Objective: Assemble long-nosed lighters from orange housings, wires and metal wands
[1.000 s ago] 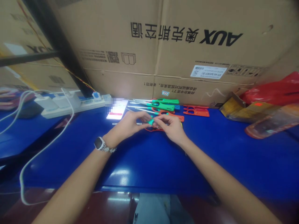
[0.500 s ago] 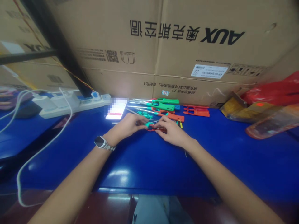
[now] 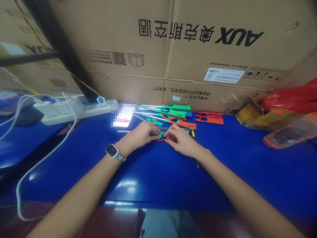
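Observation:
Just in front of a group of long-necked lighters, my left hand (image 3: 141,136) pinches a small green plastic piece (image 3: 161,135). Its fingertips nearly meet those of my right hand (image 3: 182,140). That hand is closed on an orange-red lighter handle shell (image 3: 161,139), mostly hidden under the fingers. Behind the hands lie green lighters (image 3: 174,113) and an orange lighter (image 3: 184,124), metal necks pointing left. Small green plastic parts (image 3: 155,122) are piled beside the necks. A yellow and black item (image 3: 192,133) rests just past my right hand.
Red-orange handle shells (image 3: 210,119) lie right of the lighters. A lit phone (image 3: 123,115) and a white power strip (image 3: 81,111) with cables are at left. A large carton (image 3: 188,59) walls off the back; an opened box (image 3: 250,114) and red bag (image 3: 292,97) stand right.
My left hand has shifted slightly to the right, bringing the green piece closer to my right fingertips. My right hand has barely moved.

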The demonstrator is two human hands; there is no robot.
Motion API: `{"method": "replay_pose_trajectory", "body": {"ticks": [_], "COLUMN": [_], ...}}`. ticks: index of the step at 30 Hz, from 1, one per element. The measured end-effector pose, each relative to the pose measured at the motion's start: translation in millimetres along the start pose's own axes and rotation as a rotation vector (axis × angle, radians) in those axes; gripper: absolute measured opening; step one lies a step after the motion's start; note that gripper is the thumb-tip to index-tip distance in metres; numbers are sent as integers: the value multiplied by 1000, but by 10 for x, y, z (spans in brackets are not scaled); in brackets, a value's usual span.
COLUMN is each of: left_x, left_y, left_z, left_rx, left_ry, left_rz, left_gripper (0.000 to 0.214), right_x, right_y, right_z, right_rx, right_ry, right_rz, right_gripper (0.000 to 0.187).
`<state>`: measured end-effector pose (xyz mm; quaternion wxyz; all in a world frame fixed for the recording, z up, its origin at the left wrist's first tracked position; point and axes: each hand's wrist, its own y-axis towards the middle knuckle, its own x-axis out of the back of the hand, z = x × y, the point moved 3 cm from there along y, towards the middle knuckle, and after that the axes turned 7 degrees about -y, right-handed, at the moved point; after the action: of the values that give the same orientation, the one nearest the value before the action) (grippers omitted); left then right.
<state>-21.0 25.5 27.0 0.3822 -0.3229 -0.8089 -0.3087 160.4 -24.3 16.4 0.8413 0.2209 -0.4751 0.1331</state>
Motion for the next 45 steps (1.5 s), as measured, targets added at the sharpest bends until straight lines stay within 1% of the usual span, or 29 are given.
{"method": "replay_pose_trajectory", "body": {"ticks": [7,11,13,17,20,22,25,28,32,37,45], "left_x": [-26,-9,5,50,103,128,117,94,90,111,66], "left_y": [0,-25,-39,-76,-101,-106,-88,-45,-6,-23,-44], "left_z": [-17,-15,-24,-55,-48,-25,4,1,-34,-29,30], "left_rx": [13,14,6,-25,-2,30,53,59,44,40,44], "left_ry": [-35,-68,-89,-72,-8,29,64,143,237,195,198], "left_rz": [0,17,34,38,-15,-31,29,68,104,113,82], "left_gripper": [13,16,17,23,29,25,16,13,17,18,17], "right_x": [-18,-14,-18,-38,-46,-37,-13,7,13,-3,11], "right_y": [5,-6,-3,33,59,67,67,57,46,55,89], "right_z": [-16,-23,-15,17,21,19,29,56,105,159,230], "right_rx": [-10,-56,-72,-57,-51,-44,-21,-4,38,78,84], "right_ry": [58,71,69,-10,-60,-64,-78,-156,-310,-433,-593], "right_rz": [4,-36,-55,-77,-72,-70,-54,-46,-38,7,84], "right_gripper": [6,27,31,16,10,8,9,11,14,18,20]}}
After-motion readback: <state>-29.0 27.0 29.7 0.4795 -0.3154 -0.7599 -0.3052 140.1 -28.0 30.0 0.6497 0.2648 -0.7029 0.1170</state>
